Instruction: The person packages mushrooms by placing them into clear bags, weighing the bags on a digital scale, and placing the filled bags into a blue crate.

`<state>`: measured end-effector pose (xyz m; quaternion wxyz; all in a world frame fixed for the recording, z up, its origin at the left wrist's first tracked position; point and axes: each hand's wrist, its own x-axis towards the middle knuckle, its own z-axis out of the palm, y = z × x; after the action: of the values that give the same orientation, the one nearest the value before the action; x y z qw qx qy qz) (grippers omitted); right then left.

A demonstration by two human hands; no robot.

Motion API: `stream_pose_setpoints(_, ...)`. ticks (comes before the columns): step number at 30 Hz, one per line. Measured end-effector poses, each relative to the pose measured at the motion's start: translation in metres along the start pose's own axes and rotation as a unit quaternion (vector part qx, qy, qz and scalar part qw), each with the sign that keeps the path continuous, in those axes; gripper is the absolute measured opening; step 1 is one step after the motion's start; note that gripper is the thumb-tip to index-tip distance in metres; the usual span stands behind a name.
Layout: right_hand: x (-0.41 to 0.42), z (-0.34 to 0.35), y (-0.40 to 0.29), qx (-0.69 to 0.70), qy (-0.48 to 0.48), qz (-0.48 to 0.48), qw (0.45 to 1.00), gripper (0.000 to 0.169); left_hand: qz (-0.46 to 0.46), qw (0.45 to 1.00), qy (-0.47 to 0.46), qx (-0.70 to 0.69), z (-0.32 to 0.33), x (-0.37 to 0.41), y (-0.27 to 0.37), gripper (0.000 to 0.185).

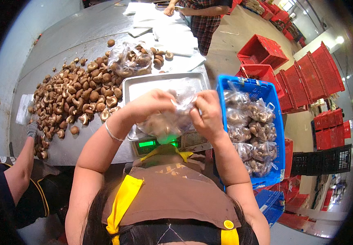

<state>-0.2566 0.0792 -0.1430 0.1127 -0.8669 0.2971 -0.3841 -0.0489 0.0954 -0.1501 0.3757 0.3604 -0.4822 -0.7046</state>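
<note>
A clear plastic bag of shiitake mushrooms (161,124) is in front of me, over the near part of the metal tray (167,76) of a digital scale with lit green displays (146,143). My left hand (156,102) pinches the bag's gathered top from the left. From the right, my right hand (205,111) grips the same plastic with curled fingers. Both hands are slightly blurred. Beyond the tray's far left corner lies another clear bag of mushrooms (130,61), beside a large heap of loose shiitake mushrooms (75,92) on the metal table.
To my right stands a blue plastic crate (279,122) holding several bagged mushrooms. White plastic bags (176,38) lie at the table's far side, near a co-worker's hands (170,10). Another person's gloved hand (32,130) touches the heap's left edge. Red crates (302,79) stand farther right.
</note>
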Motion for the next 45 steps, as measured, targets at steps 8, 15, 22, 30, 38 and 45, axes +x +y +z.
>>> stream_pose_setpoints(8,-0.057,0.016,-0.006,0.251,-0.177,0.025,0.951,0.009,-0.012,0.946,0.211,-0.246,-0.058,0.024,-0.009,0.021)
stream_pose_setpoints(15,-0.007,0.054,0.008,0.327,-0.034,0.164,0.93,0.029,0.061,0.986,0.038,0.153,0.001,0.009,-0.013,0.028)
stream_pose_setpoints(22,-0.056,0.039,0.004,0.056,-0.095,-0.054,0.992,0.021,0.112,0.837,0.323,0.428,-0.102,0.005,-0.032,0.026)
stream_pose_setpoints(30,-0.021,0.056,-0.009,0.082,0.134,0.047,0.986,0.023,0.357,0.778,0.234,0.462,0.047,-0.01,0.02,0.022)
stream_pose_setpoints(38,-0.051,-0.007,0.045,0.436,0.176,0.277,0.838,0.032,0.44,0.692,0.169,0.547,0.082,0.008,0.034,0.021)
stream_pose_setpoints(45,-0.051,-0.042,0.036,0.243,-0.155,0.125,0.949,0.043,0.45,0.79,0.147,0.39,0.094,0.026,0.01,0.021)
